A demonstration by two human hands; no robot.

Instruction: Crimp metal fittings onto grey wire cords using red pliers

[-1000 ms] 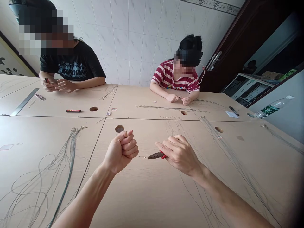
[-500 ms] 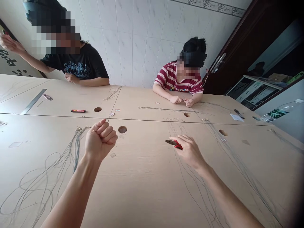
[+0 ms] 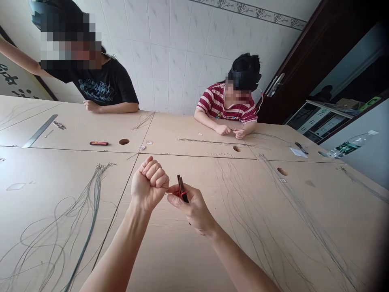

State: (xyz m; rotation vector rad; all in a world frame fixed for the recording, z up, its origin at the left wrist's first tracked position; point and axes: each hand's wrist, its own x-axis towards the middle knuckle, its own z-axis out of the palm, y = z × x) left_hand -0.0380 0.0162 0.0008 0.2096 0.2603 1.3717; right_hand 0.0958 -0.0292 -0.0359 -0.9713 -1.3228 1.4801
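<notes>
My left hand (image 3: 151, 182) is closed in a fist above the middle of the table, and what it holds is hidden. Right beside it, my right hand (image 3: 193, 209) grips small pliers (image 3: 182, 190) with red and black handles, their jaws pointing up. The thumb and forefinger of that hand meet close to the bottom of the left fist, where a thin strand seems to show, too fine to make out. A bundle of thin grey cords (image 3: 96, 194) with small metal ends lies to the left of my left hand.
More thin cords (image 3: 240, 211) are spread at the right, with another bundle (image 3: 306, 215) beyond. Across the table (image 3: 170, 251) sit two people, one in black, one in red stripes. A ruler (image 3: 41, 130), a red-and-black marker (image 3: 99, 143), round holes and a water bottle (image 3: 354, 144) are also there.
My right hand has moved left with the pliers to meet my left fist, which has shifted right. The jaws have turned from pointing left to pointing up. The person in black has raised an arm.
</notes>
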